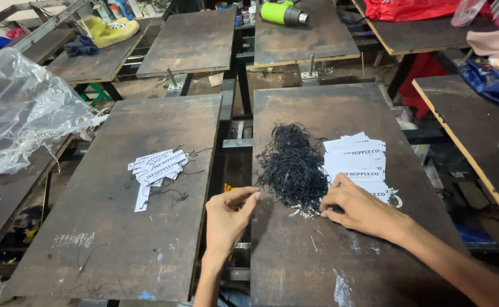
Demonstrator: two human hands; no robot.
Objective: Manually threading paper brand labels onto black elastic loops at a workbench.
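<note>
Black strings point(293, 165) between hands, right hand point(359, 208) touching

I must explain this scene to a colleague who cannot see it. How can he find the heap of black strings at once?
Look at the dark wooden board under the person's right hand. The heap of black strings lies on its middle, just left of a fanned stack of white paper tags. It is the only tangled, dark, fluffy mass; the tags on the left board carry only a few loose strings.
</note>
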